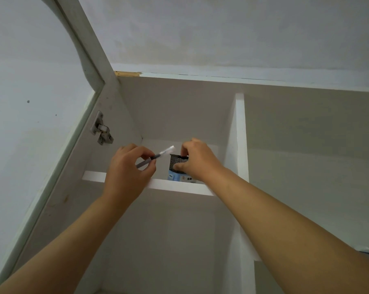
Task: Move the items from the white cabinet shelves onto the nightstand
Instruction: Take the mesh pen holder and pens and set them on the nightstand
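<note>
White cabinet (179,107) panels fill my view from below, under a pale ceiling (221,28), with the open door (31,102) swung out to the left and a metal hinge (102,131) fixed on the left side wall. An upright divider (240,134) splits the cabinet into a left bay and a right bay. Across the left bay runs one shelf (179,187), and I see its front edge from underneath.

Both of my arms reach up to that shelf. My left hand (126,172) sits over the shelf's front edge toward its left half, with thumb and forefinger pinched around a pen (158,154). That pen has a grey barrel and a clear cap, and it slants up to the right, its cap end just beside the rim of the pen cup.

My right hand (197,161) grips a black mesh pen cup (177,163) that stands upright near the front edge of the shelf, toward the right end by the divider. My fingers curl over the cup's top rim and my thumb presses its side wall. Under the cup, right at the shelf's front edge, a blue and white packet (179,178) shows; the cup appears to rest on it, though I cannot tell for certain. Printed marks are on the packet, too small to read.

At the far right edge of the view a bit of something white and blue (368,251) peeks out past my forearm in the right bay.
</note>
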`<state>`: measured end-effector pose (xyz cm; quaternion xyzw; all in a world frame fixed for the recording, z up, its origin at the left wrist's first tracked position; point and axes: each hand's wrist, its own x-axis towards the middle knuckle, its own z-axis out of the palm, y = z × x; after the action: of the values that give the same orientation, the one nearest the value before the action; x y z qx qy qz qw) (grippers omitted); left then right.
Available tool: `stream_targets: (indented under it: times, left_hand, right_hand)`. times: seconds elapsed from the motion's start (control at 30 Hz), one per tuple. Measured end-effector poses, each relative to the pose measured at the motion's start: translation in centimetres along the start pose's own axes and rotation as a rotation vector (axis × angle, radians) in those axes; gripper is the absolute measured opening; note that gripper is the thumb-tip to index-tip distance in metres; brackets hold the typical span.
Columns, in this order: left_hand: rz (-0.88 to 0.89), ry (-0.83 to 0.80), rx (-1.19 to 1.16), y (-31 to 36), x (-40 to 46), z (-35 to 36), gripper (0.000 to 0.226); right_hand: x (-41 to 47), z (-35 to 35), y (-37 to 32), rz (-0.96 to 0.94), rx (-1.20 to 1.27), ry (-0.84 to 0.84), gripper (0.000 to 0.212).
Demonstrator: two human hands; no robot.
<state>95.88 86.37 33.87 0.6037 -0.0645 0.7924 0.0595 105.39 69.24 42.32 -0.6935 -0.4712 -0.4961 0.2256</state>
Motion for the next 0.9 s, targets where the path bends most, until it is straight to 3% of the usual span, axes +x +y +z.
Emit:
stream_targets:
  times: [0.27, 0.53, 0.7, 0.9]
  left_hand:
    - [0.018, -0.010, -0.001, 0.01, 0.07, 0.02, 0.009]
    - [0.013, 0.012, 0.002, -0.11, 0.02, 0.06, 0.008]
    - [0.007, 0.015, 0.000, -0.08, 0.07, -0.03, 0.008]
    - [-0.015, -0.014, 0.018, 0.29, 0.07, -0.48, 0.008]
  right_hand:
    - [0.09, -0.08, 0.14, 0.045, 0.090, 0.088, 0.028]
    - [0.05, 0.47, 0.42, 0.125, 0.108, 0.010, 0.039]
    - [-0.13, 0.32, 0.49, 0.116, 0.132, -0.005, 0.034]
    - [-0.69, -0.15, 0.55, 0.074, 0.162, 0.096, 0.027]
